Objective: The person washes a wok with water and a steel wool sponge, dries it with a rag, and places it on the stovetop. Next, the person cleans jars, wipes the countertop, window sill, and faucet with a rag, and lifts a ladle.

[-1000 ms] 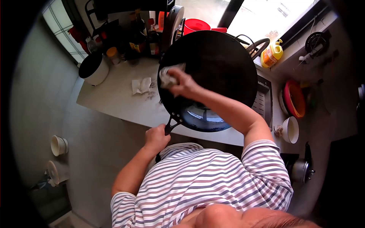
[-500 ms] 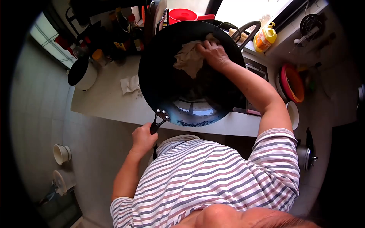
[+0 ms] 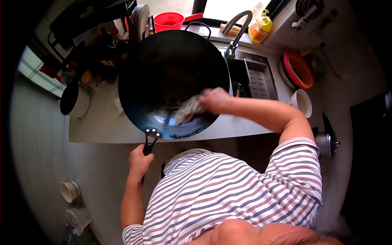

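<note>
A large dark wok (image 3: 171, 69) is held tilted over the counter, its inside facing me. My left hand (image 3: 140, 161) is wrapped round its black handle (image 3: 149, 146), which joins the wok with several rivets. Inside the wok, near the lower right rim, my right hand (image 3: 215, 100) grips a crumpled pale cloth or paper towel (image 3: 189, 111); motion blurs both. Bluish metal with a bright reflection shows along the wok's lower edge.
Behind the wok's right side stand a curved faucet (image 3: 241, 30) and a steel sink (image 3: 261, 79). A yellow pump bottle (image 3: 260, 28), a red dipper (image 3: 169, 20), a white bowl (image 3: 302, 102) and a white pot (image 3: 75, 100) surround it. Dark bottles crowd the back left.
My right hand has swept the cloth from the upper part of the wok down toward its lower right. The wok and my left hand have shifted left in view, exposing the faucet and sink.
</note>
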`<action>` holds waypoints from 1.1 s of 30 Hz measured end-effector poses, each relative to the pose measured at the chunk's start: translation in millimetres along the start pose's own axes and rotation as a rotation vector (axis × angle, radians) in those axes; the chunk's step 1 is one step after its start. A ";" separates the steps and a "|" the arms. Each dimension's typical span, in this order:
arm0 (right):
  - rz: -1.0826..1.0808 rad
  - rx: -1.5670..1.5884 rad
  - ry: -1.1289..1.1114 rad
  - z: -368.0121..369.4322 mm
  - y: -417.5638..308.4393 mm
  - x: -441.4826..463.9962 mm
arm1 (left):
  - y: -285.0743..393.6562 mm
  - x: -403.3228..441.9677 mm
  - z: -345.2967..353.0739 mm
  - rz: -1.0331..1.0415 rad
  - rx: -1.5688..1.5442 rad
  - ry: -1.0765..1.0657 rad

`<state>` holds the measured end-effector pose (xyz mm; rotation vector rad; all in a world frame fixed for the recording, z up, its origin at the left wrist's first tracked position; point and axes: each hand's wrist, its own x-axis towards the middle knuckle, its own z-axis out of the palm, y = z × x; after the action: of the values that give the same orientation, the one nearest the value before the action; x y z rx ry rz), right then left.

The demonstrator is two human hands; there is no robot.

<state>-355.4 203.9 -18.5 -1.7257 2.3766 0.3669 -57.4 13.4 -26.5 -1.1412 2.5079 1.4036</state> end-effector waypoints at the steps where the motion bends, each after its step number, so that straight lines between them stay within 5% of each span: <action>1: 0.022 -0.160 0.144 -4.8 30.1 2.4 | 2.1 -1.8 -4.2 0.030 -0.016 0.007; 6: 0.123 -0.383 0.680 -48.3 87.2 35.7 | -0.4 -6.7 -19.7 0.145 0.134 0.025; 8: 0.138 -0.348 0.683 -39.5 71.9 53.6 | 5.6 -12.3 -24.6 0.140 0.174 -0.004; 12: 0.357 0.211 0.479 -14.3 14.2 77.8 | 13.8 -17.9 -29.8 0.146 0.220 -0.114; 17: 0.269 1.067 0.397 14.0 -68.7 68.7 | 21.4 -17.9 -20.0 0.168 0.207 -0.201; 21: 0.291 1.465 0.064 -10.5 -116.8 10.3 | 24.6 -16.6 -5.5 0.252 0.193 -0.303; 26: 0.397 1.316 0.122 -24.2 -105.8 -31.5 | 48.9 -14.1 17.6 0.362 0.303 -0.414; 29: 0.610 1.324 0.423 -20.7 -63.5 -39.7 | 66.5 -14.5 39.6 0.443 0.393 -0.430; 33: 0.982 0.963 0.814 5.8 63.4 -76.5 | 96.1 -31.7 70.6 0.528 0.448 -0.479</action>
<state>-392.0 293.6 3.8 -0.1876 2.8860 -1.3833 -114.8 115.3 12.9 -0.0511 2.6285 0.9347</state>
